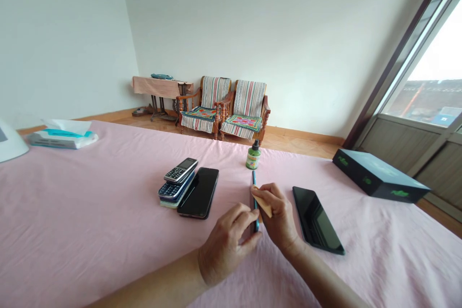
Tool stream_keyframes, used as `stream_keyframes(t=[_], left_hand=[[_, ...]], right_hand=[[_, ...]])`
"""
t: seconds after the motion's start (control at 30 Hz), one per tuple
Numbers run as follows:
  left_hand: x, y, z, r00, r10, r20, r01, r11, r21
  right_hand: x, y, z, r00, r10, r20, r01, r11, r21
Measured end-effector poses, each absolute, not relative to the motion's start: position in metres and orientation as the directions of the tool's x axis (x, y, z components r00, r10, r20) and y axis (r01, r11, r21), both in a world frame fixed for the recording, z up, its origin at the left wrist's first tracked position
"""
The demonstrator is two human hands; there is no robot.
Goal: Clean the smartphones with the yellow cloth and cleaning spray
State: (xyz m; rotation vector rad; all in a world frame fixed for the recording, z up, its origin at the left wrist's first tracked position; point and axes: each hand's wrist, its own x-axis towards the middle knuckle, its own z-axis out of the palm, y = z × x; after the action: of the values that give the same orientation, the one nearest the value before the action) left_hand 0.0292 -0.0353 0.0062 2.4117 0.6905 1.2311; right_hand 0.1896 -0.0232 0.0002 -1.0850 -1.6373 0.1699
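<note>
A blue-edged smartphone (254, 178) stands on its side on the pink cloth, its narrow edge turned up toward me. My left hand (231, 240) grips its near end between thumb and fingers. In my right hand (277, 214) is a folded yellowish cloth (264, 206), pressed against the phone's upper edge. Right of that hand lies a black tablet (317, 219), screen up. To the left, a black smartphone (200, 192) lies flat beside a stack of keypad phones (178, 180). Just beyond the held phone is a green spray bottle (253, 156) with a black top.
The pink cloth (108, 211) covers the whole surface before me. A pack of tissues (65, 137) lies at the far left, near a white rounded object (10, 142). At the right edge sits a black box (378, 178). Two wooden armchairs (227, 106) stand by the wall.
</note>
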Motion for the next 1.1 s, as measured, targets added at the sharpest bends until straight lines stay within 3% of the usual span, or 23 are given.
stream_keyframes(t=[0.17, 0.53, 1.1], left_hand=[[0.029, -0.034, 0.007, 0.488, 0.576, 0.656, 0.234, -0.810, 0.537], [0.029, -0.027, 0.002, 0.422, 0.737, 0.528, 0.148, -0.630, 0.762], [0.030, -0.014, 0.002, 0.486, 0.712, 0.506, 0.267, -0.672, 0.690]], right_hand=[[0.184, -0.036, -0.002, 0.034, 0.707, 0.707, 0.536, 0.584, -0.610], [0.175, -0.058, -0.002, 0.003, 0.752, 0.659, 0.447, 0.589, -0.674], [0.177, -0.075, 0.005, -0.178, 0.801, 0.572, 0.486, 0.577, -0.656]])
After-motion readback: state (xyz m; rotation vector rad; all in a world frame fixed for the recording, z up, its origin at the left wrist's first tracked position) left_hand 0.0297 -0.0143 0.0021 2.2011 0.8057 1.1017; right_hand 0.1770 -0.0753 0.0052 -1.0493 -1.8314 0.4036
